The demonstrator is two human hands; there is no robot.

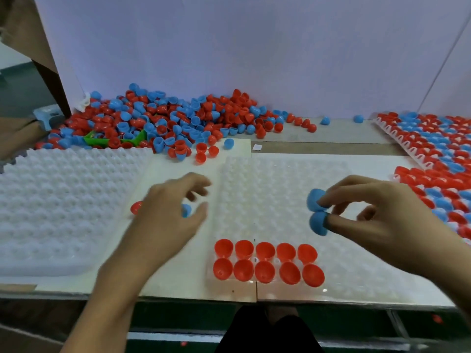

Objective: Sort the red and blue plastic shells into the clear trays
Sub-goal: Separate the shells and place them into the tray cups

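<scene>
A clear dimpled tray [280, 189] lies in front of me, with two rows of red shells [265, 261] along its near edge. My right hand [377, 215] hovers over the tray's right half and holds two blue shells: one [314, 198] is pinched at the fingertips, another [318, 223] sits over a fingertip. My left hand [168, 215] is blurred, hovering left of the tray with fingers spread and loosely curled. A blue shell [186, 210] and a red shell [135, 207] lie on the table under it; whether it touches them is unclear.
A big heap of loose red and blue shells [165, 118] covers the back of the table, with a green scoop [102, 141] in it. A stack of empty clear trays [63, 200] sits at the left. Filled trays [438, 154] stand at the right.
</scene>
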